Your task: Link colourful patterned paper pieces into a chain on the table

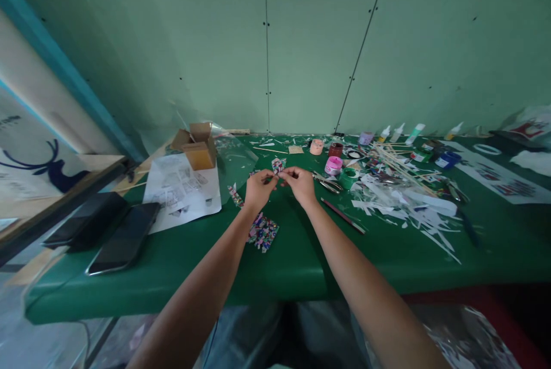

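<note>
Between the fingertips of both hands is a small piece of multicoloured patterned sheet (pixel 279 164), raised a little over the green table. My left hand (pixel 259 187) pinches it from the left and my right hand (pixel 299 184) from the right, the two hands almost touching. Under my left forearm lies a larger patterned sheet (pixel 264 235) of the same speckled look, partly hidden. A narrow patterned strip (pixel 235 197) rests beside my left wrist. To the right of my right wrist lies a dark pencil-like stick (pixel 342 216).
Right of my hands are scissors (pixel 327 182), a pink paint jar (pixel 333 166) and a heap of white paper scraps (pixel 400 197) with thin sticks. On the left stand a small cardboard box (pixel 200 148), a white paper sheet (pixel 181 188) and a phone (pixel 124 238). A green wall (pixel 215 42) closes the back.
</note>
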`<state>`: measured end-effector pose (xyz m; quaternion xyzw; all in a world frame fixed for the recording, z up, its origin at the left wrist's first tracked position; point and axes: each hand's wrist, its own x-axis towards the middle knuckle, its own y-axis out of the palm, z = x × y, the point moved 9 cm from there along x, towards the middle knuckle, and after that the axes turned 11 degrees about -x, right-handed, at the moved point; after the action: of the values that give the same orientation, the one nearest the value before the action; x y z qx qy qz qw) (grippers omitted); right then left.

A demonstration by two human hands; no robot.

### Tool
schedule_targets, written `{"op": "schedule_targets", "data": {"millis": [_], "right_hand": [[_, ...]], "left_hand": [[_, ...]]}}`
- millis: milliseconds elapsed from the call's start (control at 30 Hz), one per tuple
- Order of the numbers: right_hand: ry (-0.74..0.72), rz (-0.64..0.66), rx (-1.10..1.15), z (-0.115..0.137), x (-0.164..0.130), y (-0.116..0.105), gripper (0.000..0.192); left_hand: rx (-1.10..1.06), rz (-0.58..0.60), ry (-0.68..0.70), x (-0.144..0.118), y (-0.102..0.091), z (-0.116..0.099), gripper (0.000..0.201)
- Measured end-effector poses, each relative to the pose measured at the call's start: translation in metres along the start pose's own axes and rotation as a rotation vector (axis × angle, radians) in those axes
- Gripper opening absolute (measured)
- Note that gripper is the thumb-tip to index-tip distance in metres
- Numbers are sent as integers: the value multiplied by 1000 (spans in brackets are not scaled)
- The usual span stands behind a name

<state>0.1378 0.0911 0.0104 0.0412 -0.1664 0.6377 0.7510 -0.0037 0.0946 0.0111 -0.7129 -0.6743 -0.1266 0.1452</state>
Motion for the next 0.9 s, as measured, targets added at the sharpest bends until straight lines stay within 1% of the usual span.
{"op": "schedule_targets", "data": {"millis": [167,267,400,500,667,767,900], "right_hand": [[11,38,27,0,-2,3,19],[15,71,26,0,-2,6,21],[14,75,38,-5,1,8,21],[-9,70,3,-4,2,7,18],[-111,29,-179,11,-2,2,13],[-153,7,-256,17,-4,1,12],[-235,18,-349,20,-5,4,14]], "left_hand": [[-174,-78,-125,1,-5,9,17],[-193,-131,-167,2,-10,12,19],[-165,-187,-175,2,-17,13,19],[-170,-192,-171,3,-17,12,18],[-204,-160,-168,2,-14,10,17],[-189,-139,-148,2,-13,8,16],[-171,-140,-132,2,-14,9,16]]}}
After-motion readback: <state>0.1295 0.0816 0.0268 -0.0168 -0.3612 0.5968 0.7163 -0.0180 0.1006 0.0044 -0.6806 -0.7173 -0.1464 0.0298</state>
